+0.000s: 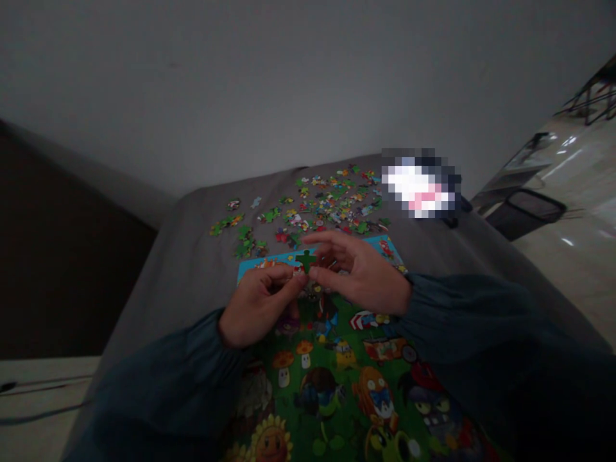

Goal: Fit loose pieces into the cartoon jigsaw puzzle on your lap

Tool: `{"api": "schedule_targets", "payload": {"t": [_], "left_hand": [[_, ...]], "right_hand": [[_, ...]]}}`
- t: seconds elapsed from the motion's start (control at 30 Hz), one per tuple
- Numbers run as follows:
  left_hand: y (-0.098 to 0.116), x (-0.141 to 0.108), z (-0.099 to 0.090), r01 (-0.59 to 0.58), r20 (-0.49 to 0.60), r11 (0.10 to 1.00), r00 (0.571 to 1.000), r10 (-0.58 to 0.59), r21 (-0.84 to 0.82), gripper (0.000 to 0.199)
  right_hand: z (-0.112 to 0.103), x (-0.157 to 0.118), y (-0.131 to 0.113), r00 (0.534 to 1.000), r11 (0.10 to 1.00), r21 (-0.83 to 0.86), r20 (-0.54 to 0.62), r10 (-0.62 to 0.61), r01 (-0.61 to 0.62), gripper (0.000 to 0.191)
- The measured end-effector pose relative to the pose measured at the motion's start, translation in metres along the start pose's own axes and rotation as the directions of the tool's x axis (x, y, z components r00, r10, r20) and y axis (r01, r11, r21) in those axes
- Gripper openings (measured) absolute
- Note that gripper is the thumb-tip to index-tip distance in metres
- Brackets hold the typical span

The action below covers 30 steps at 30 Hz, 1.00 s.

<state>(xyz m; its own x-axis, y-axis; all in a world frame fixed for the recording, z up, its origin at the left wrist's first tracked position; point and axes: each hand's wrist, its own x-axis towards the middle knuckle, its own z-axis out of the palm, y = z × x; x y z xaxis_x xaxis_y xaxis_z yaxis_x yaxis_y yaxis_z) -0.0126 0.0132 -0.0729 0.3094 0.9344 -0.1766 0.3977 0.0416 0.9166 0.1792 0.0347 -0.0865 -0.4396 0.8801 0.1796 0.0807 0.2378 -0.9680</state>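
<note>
A small green jigsaw puzzle piece (305,258) is raised over the top part of a printed puzzle picture (308,362). My left hand (262,298) pinches it from the left between thumb and fingers. From the other side, my right hand (359,269) has its thumb and a bent finger at the piece's right and lower edge, with the index finger stretched out above. The picture shows cartoon plants and figures on green, with a light blue border at its far end. Both hands and forearms cover parts of it.
Many loose puzzle pieces (332,199) lie scattered on the grey cloth (192,256) beyond the picture. A blurred-out bright object (421,186) stands at the back right. A pale wall (289,83) rises behind the table. Dark-framed furniture (534,205) is on the right.
</note>
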Motion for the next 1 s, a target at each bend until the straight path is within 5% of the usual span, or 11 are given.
{"api": "schedule_targets", "payload": {"t": [0.1, 0.27, 0.53, 0.73, 0.87, 1.0], "left_hand": [[-0.002, 0.002, -0.001, -0.087, -0.036, 0.996, 0.995, 0.088, 0.032, 0.042], [-0.006, 0.004, 0.001, -0.222, -0.165, 0.974, 0.96, 0.227, 0.047, 0.031], [-0.012, 0.006, 0.008, -0.053, -0.358, 0.982, 0.934, -0.015, -0.181, 0.034], [-0.01, 0.005, 0.005, -0.05, -0.259, 0.919, 0.964, -0.058, -0.391, 0.034], [-0.005, 0.004, -0.005, -0.046, -0.157, 0.725, 0.984, -0.087, -0.688, 0.045], [-0.008, 0.007, -0.012, -0.057, -0.152, 0.63, 0.984, -0.098, -0.774, 0.063]], "right_hand": [[0.001, 0.002, 0.004, 0.999, 0.996, -0.094, -0.033, 0.006, -0.009, 0.015], [0.001, 0.001, 0.004, 0.993, 0.973, -0.229, -0.103, -0.059, 0.034, 0.014], [0.005, -0.005, -0.002, 0.974, 0.916, -0.381, -0.128, -0.188, 0.127, 0.014], [0.002, -0.001, -0.004, 0.997, 0.968, -0.247, -0.06, -0.058, 0.041, 0.016], [-0.003, 0.003, -0.005, 0.997, 0.995, -0.079, -0.055, 0.054, -0.058, 0.015], [-0.005, 0.005, -0.005, 0.993, 0.994, 0.036, -0.04, 0.108, -0.106, 0.014]]}}
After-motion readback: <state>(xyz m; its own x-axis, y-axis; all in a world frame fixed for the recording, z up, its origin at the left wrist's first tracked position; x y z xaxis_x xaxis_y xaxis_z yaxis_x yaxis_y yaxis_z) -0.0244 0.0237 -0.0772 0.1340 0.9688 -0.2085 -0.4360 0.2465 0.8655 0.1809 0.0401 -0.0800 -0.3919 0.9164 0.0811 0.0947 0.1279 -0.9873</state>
